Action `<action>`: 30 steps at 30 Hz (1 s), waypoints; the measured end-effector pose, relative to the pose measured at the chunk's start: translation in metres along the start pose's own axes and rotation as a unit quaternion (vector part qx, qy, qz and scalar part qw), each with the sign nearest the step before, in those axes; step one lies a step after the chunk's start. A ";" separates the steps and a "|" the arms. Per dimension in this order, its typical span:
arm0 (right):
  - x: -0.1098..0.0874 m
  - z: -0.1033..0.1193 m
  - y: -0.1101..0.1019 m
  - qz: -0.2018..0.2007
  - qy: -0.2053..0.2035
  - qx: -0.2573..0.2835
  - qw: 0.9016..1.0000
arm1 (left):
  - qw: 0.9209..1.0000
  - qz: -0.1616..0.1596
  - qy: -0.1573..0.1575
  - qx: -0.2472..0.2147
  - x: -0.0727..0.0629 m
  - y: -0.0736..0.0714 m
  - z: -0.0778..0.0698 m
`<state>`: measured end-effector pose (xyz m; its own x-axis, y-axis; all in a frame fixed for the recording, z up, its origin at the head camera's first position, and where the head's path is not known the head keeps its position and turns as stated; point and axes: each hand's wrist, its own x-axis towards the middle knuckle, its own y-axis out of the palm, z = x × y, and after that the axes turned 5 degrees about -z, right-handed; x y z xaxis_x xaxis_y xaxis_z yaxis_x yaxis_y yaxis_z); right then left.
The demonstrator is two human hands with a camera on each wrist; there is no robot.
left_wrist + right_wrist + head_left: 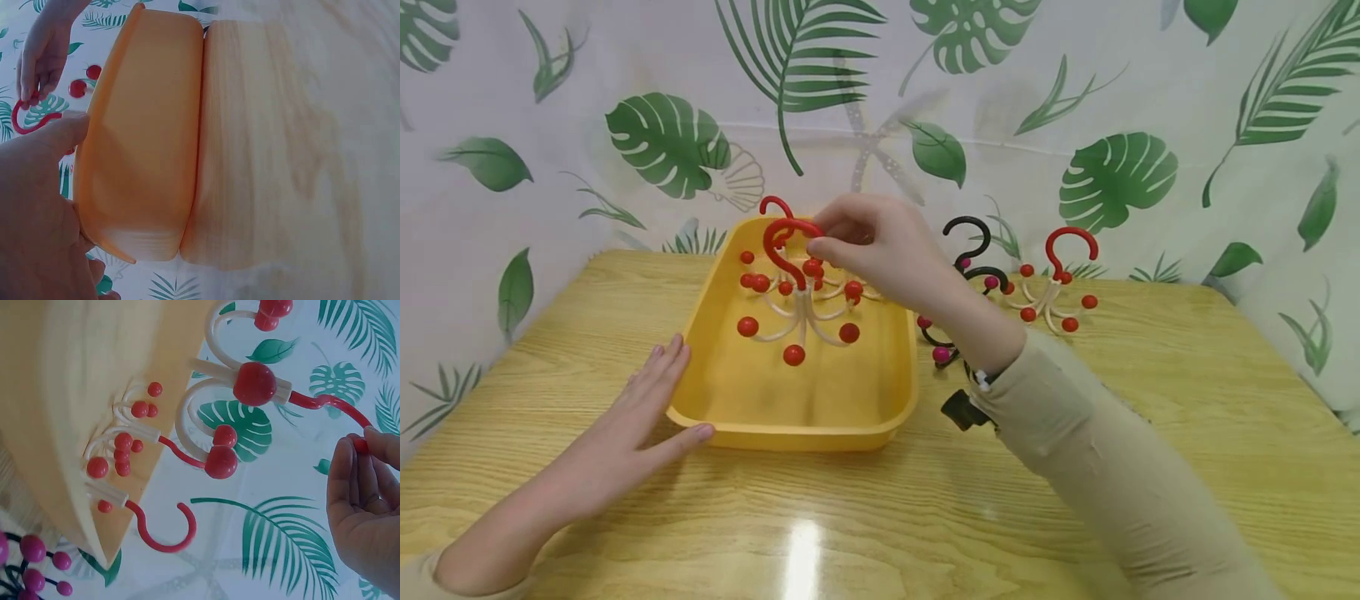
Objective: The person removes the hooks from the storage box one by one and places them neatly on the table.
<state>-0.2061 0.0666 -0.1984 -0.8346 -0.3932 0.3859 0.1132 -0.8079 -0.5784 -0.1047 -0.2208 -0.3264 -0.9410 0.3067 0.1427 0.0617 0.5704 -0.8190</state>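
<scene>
My right hand [883, 250] pinches the red hook of a claw-shaped hanger [802, 293], whose pale curved arms end in red balls. This hanger hangs upright over a yellow tray [793, 433]. In the right wrist view, thumb and fingertips meet at the hook's end. At the tray's near left corner rests my left hand [617, 437], fingers fairly straight along the outer wall, thumb at the front rim. The left wrist view shows its thumb on the rim. Inside the tray, toward the back, stand red-hooked hangers [165, 547] of the same kind, partly hidden by the held one in the head view.
Right of the tray, black hangers [967, 221] with magenta balls stand on the wood-grain table [700, 533], partly behind my right forearm. Farther right stands another red-hooked hanger [1052, 290]. A leaf-patterned cloth [865, 75] rises behind the table.
</scene>
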 end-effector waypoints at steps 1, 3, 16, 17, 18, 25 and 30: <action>-0.005 0.000 -0.004 -0.005 0.001 0.001 1.000 | 1.000 -0.001 0.000 0.003 0.000 0.000 0.000; -0.014 0.000 -0.012 -0.015 -0.003 0.001 1.000 | 1.000 -0.002 0.000 0.008 0.000 -0.001 0.000; -0.064 -0.003 -0.062 -0.097 -0.017 0.011 0.995 | 1.000 -0.006 0.015 0.013 -0.002 0.001 0.000; -0.068 -0.003 -0.066 -0.105 -0.018 0.008 0.994 | 1.000 -0.005 0.015 0.009 -0.002 0.001 0.000; -0.072 -0.004 -0.071 -0.111 -0.016 0.003 0.994 | 1.000 -0.005 0.014 0.005 -0.002 0.001 0.000; -0.096 -0.016 -0.103 -0.140 0.013 -0.035 0.989 | 1.000 -0.004 0.011 -0.003 -0.002 0.001 -0.001; -0.112 -0.026 -0.123 -0.156 0.036 -0.052 0.986 | 1.000 -0.004 0.004 0.002 -0.002 0.001 -0.002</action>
<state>-0.1405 0.2211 -0.1893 -0.8561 -0.0975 0.5075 -0.2082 -0.8338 -0.5114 -0.1023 -0.2193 -0.3258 -0.9387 0.3081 0.1547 0.0522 0.5704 -0.8197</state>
